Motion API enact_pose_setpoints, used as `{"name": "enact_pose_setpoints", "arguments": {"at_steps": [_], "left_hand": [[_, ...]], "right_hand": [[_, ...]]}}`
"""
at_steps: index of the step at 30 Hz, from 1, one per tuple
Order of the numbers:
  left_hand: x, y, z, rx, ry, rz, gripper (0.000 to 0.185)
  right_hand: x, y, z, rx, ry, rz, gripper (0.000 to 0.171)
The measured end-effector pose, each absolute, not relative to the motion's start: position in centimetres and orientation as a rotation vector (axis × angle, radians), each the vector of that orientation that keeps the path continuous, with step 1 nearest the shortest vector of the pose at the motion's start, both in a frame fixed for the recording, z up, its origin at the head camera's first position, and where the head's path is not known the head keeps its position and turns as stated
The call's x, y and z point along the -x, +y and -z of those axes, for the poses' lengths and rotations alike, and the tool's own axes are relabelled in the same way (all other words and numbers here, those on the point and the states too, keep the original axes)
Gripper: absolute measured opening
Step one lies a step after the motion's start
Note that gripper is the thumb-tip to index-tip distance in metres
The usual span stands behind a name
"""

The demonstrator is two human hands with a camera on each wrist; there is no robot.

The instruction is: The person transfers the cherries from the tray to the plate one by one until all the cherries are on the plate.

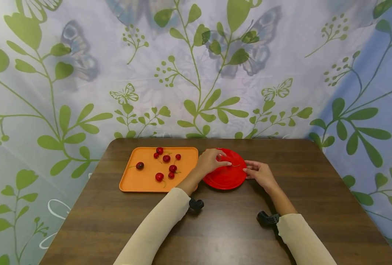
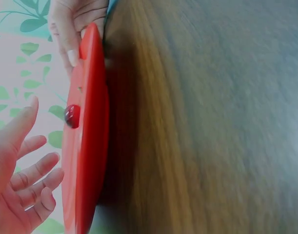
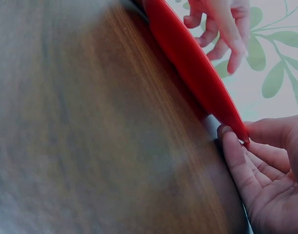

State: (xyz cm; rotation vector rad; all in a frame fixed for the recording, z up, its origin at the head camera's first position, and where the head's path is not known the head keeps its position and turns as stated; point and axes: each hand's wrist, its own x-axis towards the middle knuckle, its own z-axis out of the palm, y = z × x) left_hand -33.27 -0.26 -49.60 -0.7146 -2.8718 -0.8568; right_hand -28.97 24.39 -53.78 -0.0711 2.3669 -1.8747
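My left hand [image 1: 209, 161] hovers over the red plate [image 1: 223, 180], its fingers spread and apart from the cherry. That dark red cherry [image 2: 72, 116] rests on the plate in the left wrist view; in the head view its thin stem [image 1: 236, 165] shows beside my thumb. At the plate's right rim, my right hand [image 1: 261, 174] pinches the edge, thumb above and fingers beneath, as the right wrist view shows. In that view the plate's rim [image 3: 200, 63] stands a little above the tabletop.
An orange tray [image 1: 133, 186] lies left of the plate with several cherries scattered on it, including a dark cherry [image 1: 140, 165] near its left side. Both stand on a brown wooden table [image 1: 229, 235]. A leaf-patterned curtain [image 1: 196, 73] hangs behind the table.
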Motion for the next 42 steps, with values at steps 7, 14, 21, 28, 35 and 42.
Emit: {"name": "enact_pose_setpoints", "arguments": {"at_steps": [7,14,21,28,35,42], "left_hand": [[32.5,-2.7,49.0,0.777,-2.8,1.003,0.042],[31.6,-5.2,48.2,0.742,-2.792,1.156,0.041],[30.4,-7.3,47.9,0.772,-2.734,1.245,0.038],[29.3,-9.9,48.3,0.747,-2.701,1.36,0.04],[28.8,-12.6,48.1,0.717,-2.668,1.399,0.039],[27.5,-15.1,48.0,0.635,-2.71,1.339,0.034]], "right_hand": [[29.1,24.2,53.9,0.073,2.33,1.92,0.045],[29.1,24.4,53.8,0.073,2.321,1.936,0.046],[28.9,24.6,53.8,0.08,2.32,1.94,0.046],[28.9,24.6,53.8,0.091,2.315,1.936,0.046],[29.1,24.8,53.6,0.095,2.324,1.935,0.047],[29.0,24.7,54.0,0.075,2.318,1.921,0.049]]}}
